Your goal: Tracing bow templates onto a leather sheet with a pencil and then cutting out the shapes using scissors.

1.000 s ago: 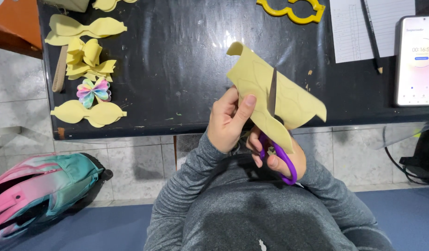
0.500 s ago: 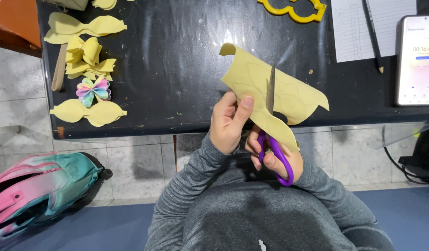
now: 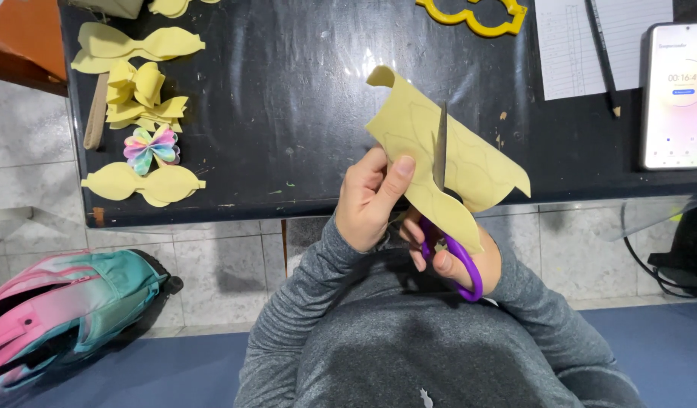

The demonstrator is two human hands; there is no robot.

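Note:
My left hand (image 3: pixel 371 198) pinches a pale yellow foam sheet (image 3: pixel 469 162) with traced curved outlines, held up over the near edge of the black table (image 3: pixel 288 113). My right hand (image 3: pixel 447 257), partly hidden behind the sheet, grips purple-handled scissors (image 3: pixel 458 257). Their blade (image 3: pixel 440 147) stands upright through a cut in the middle of the sheet.
Yellow foam bow shapes (image 3: pixel 141 185), a finished yellow bow (image 3: pixel 137 83) and a rainbow bow (image 3: pixel 152 147) lie at the table's left. A yellow template (image 3: pixel 473 15), paper with a pen (image 3: pixel 601 45) and a phone (image 3: pixel 677 94) lie at the right. A pink-teal backpack (image 3: pixel 61 310) is on the floor.
The sheet has shifted slightly up and left in my left hand, and the scissor blade has advanced further up into the foam.

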